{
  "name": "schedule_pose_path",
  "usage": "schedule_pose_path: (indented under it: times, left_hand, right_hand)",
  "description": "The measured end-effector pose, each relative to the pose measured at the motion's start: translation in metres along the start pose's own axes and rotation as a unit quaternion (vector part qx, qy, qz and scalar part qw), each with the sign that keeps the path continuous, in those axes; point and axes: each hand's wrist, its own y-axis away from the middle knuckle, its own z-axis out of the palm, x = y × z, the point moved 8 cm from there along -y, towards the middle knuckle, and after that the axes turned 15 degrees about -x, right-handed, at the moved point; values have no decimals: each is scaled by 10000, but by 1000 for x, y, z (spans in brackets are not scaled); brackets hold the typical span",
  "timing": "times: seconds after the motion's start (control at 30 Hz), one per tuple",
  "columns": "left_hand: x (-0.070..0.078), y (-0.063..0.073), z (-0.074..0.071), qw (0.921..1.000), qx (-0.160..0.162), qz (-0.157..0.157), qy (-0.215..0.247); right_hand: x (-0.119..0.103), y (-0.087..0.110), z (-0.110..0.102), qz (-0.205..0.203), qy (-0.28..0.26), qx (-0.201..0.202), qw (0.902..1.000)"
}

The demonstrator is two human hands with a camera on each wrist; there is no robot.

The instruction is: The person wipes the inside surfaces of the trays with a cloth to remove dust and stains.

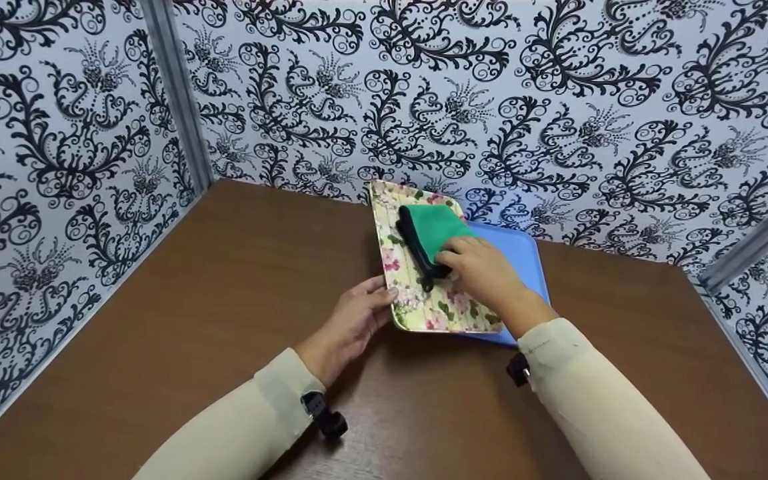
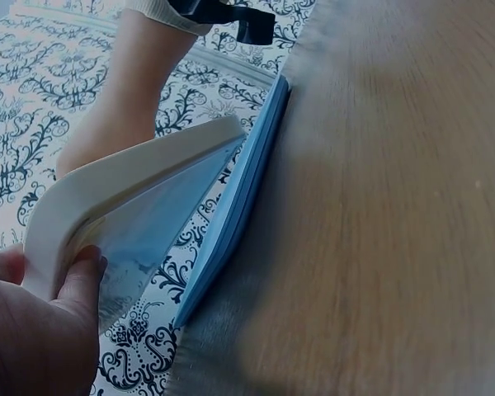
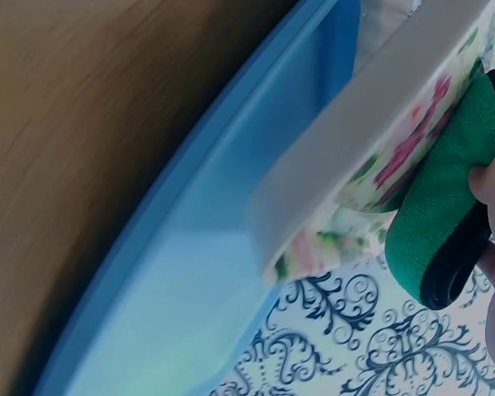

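Note:
A floral-patterned tray is held tilted up off the table, its near left edge pinched by my left hand. In the left wrist view, the thumb and fingers lie on either side of the pale tray rim. My right hand grips a folded green cloth with black edges, which lies against the tray's patterned face. The right wrist view shows the folded cloth close to the tray's surface; the right fingers are partly cut off there.
Behind and below the floral tray, a blue tray lies on the brown table. Black-and-white patterned walls stand at the back and both sides. A small black device is strapped at the left wrist.

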Motion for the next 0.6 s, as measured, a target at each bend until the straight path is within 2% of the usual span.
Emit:
schedule_pose_path:
  times: [0.2,0.5,0.6]
  left_hand:
    - [-1,-1,3,9997,-225,45,-52]
    - [0,-1,1,9997,-215,54,-50]
    - [-1,-1,1,9998,-200,50,-51]
  right_hand:
    - [13,5,4,231,61,6,9997]
    - [23,5,6,518,47,94,9986]
    - [26,5,9,720,15,-8,9974]
